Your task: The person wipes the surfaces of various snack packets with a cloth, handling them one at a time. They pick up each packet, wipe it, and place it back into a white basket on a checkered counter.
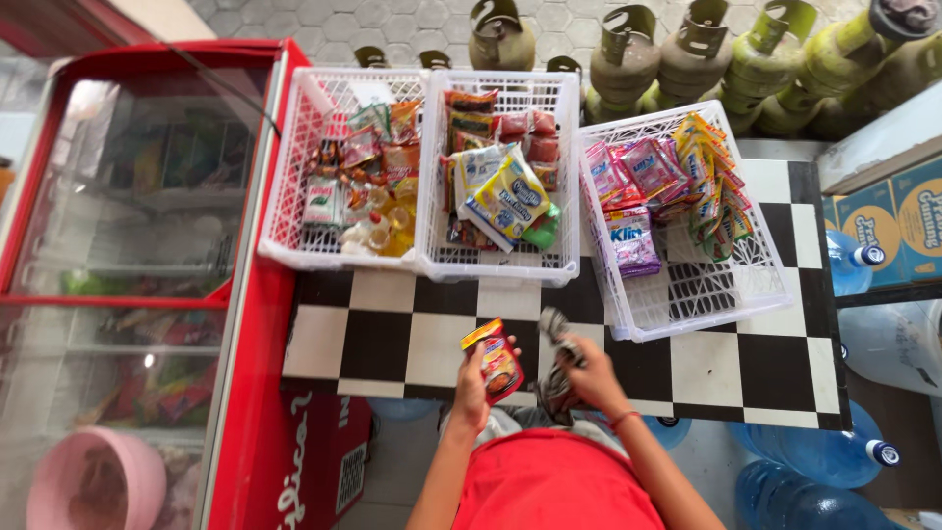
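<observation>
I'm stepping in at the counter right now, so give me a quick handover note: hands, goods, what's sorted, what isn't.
Left hand: holds a red and yellow sachet upright over the checkered table.
Right hand: grips a dark cloth.
Goods: left basket holds mixed sachets and small bottles; middle basket holds packets; right basket holds pink and yellow sachets at its far end.
Done: all three baskets stocked.
Left: the held sachet is in no basket yet.

The small red-and-yellow foil sachet [498, 365] looks glossy; the three white lattice baskets [687, 294] are smooth plastic; the black-and-white chequered tabletop [412, 339] shines faintly; the grey rag [559, 378] is matt cloth.
</observation>
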